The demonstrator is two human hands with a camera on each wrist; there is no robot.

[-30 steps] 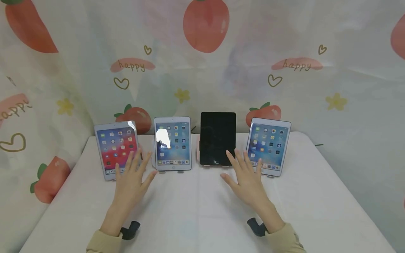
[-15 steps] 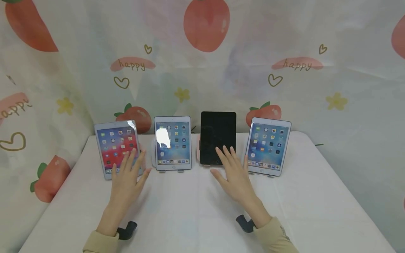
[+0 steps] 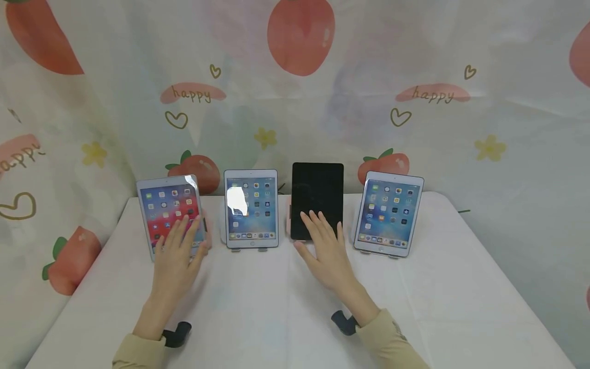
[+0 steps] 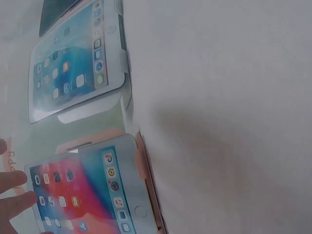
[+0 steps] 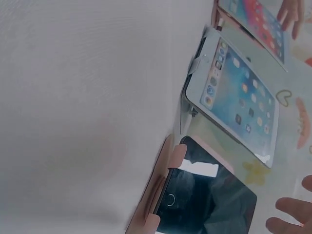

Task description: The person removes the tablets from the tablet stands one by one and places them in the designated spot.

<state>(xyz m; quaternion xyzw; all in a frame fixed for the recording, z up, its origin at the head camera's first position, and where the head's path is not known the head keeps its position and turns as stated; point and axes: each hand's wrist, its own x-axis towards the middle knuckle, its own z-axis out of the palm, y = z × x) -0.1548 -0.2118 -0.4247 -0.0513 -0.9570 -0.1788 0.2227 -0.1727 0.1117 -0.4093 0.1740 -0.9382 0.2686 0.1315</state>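
My left hand (image 3: 172, 266) hovers with spread fingers in front of the leftmost tablet (image 3: 166, 205), a white one with a red and blue home screen. The fingers overlap its lower right part in the head view. My right hand (image 3: 327, 259), fingers also spread, is before the black tablet (image 3: 318, 189), whose screen is dark. Between these two stands a white tablet (image 3: 252, 205) with a blue home screen and a bright glare patch. Another white tablet (image 3: 389, 212), tilted slightly, is at the far right. In the left wrist view the fingers (image 4: 19, 204) are over the red-screened tablet.
The tablets lean on small stands; a pink stand (image 5: 178, 156) grips the black tablet's lower edge. They are lined up near the back of a white-covered table (image 3: 276, 318). Behind them hangs a backdrop (image 3: 304, 113) printed with fruit, hearts and flowers.
My right hand has moved left, from between the black tablet and the far right one to the front of the black tablet. My left hand has drifted slightly left and down. The tablets stand as before.
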